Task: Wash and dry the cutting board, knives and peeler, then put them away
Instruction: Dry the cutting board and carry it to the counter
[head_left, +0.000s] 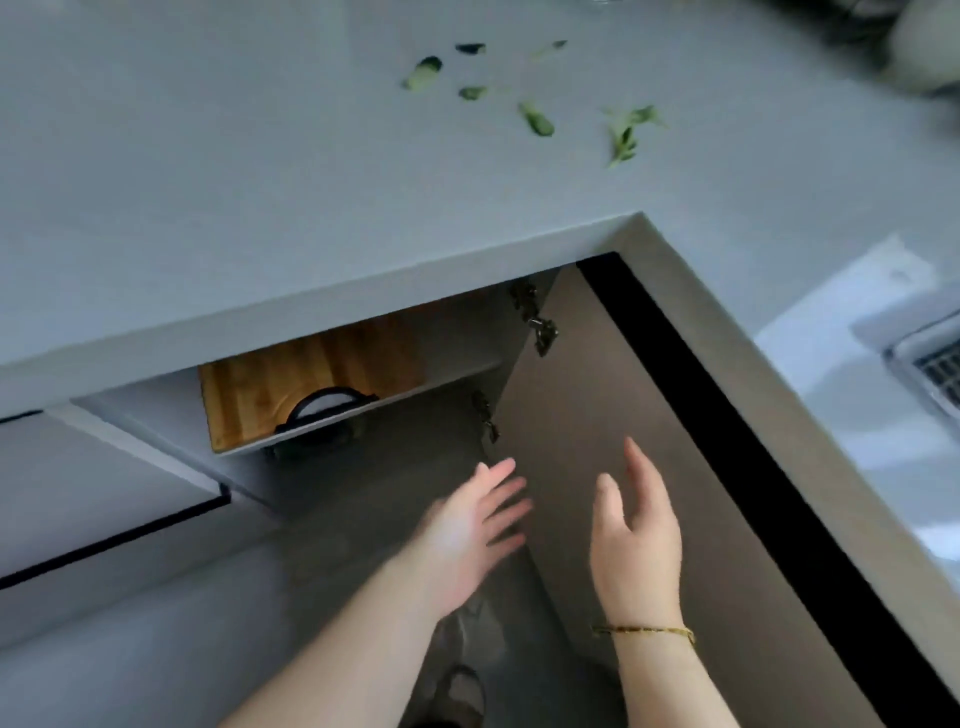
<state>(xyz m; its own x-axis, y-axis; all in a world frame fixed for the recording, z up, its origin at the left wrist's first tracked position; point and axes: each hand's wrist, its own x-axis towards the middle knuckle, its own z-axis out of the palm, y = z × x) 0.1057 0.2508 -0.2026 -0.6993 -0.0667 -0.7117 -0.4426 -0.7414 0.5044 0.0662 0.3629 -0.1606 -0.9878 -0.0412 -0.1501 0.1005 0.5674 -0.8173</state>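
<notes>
Putting-away stage: cutting board (311, 384) sits on the shelf (457, 375) inside the open cabinet. Left hand (467, 535) and right hand (636, 535) hover empty, fingers spread, beside the cabinet door (649, 415); the next move probably calls for swinging it shut

Home kitchen: countertop (260, 182), vegetable scraps (535, 117), open cabinet (623, 415).
</notes>
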